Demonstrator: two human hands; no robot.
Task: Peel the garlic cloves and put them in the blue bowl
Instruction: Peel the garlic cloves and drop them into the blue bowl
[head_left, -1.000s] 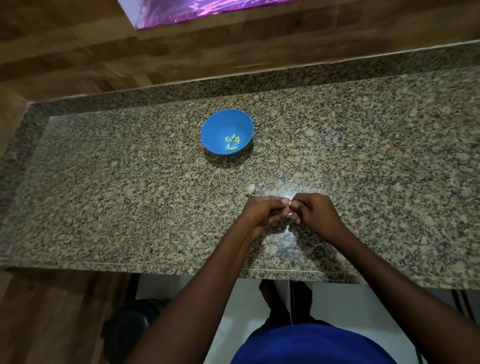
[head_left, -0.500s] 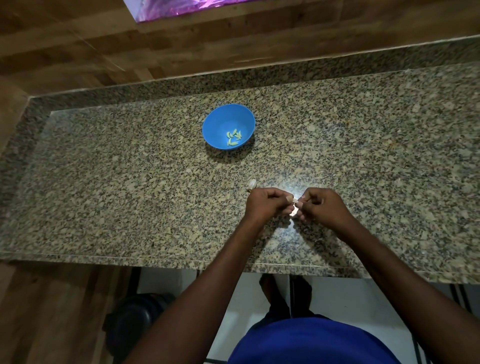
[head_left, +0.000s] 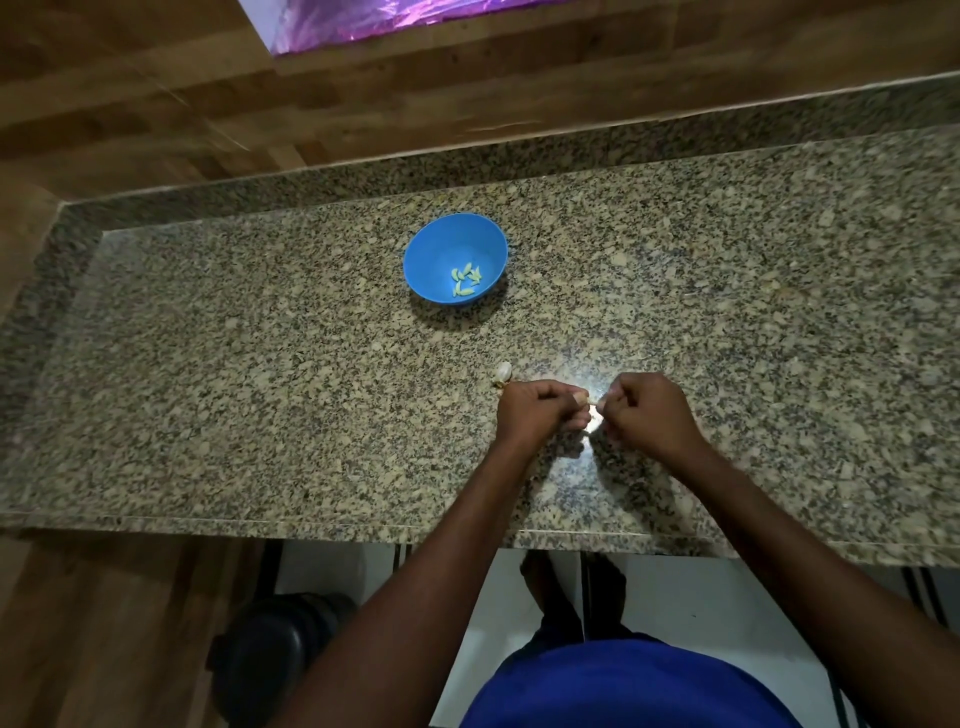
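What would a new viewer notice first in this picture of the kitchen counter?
First, the round blue plastic bowl on the speckled granite counter, with small pale peeled garlic cloves inside. Nearer the front edge, the left hand and right hand pinch a small pale garlic clove between them. One white unpeeled garlic piece lies just beyond the left hand.

Round blue bowl (head_left: 455, 266) upright on the counter, peeled pale cloves (head_left: 466, 278) inside. Unpeeled garlic (head_left: 503, 372) lies toward its 5 o'clock.
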